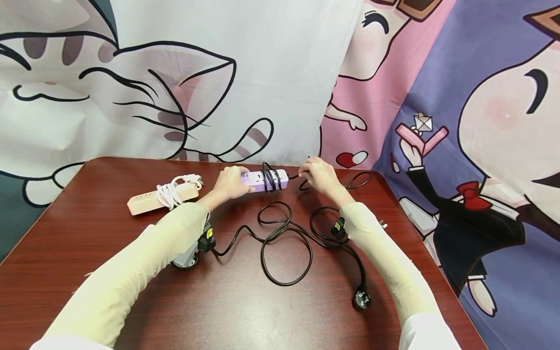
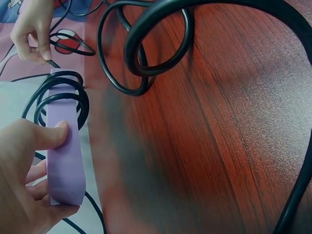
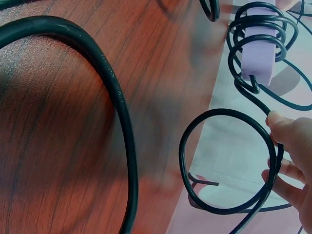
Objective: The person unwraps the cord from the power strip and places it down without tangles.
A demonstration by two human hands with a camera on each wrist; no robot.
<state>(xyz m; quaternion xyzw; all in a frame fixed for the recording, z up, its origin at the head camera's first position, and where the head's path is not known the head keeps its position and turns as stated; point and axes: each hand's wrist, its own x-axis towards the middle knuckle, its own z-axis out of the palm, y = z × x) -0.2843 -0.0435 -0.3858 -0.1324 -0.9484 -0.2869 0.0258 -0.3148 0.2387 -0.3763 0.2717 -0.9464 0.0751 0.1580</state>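
Note:
My left hand (image 1: 231, 183) grips a purple power strip (image 2: 66, 161) by one end, thumb on its side and fingers underneath. Several loops of black cord (image 2: 62, 97) wrap round the strip's other end. To the right, my right hand (image 1: 321, 175) pinches the cord (image 3: 274, 141) between thumb and fingers, a short way from the strip. In the right wrist view a round loop of that cord hangs beside the fingers. The strip is held up near the table's back edge.
At the left lies a beige power strip (image 1: 146, 201) wrapped in white cord (image 1: 168, 195). A loose black cable (image 1: 286, 284) curls across the middle, ending in a round plug (image 1: 361, 297). A grey-white device (image 1: 187, 256) sits partly under the left sleeve. A printed cloth (image 1: 280, 73) hangs behind the table.

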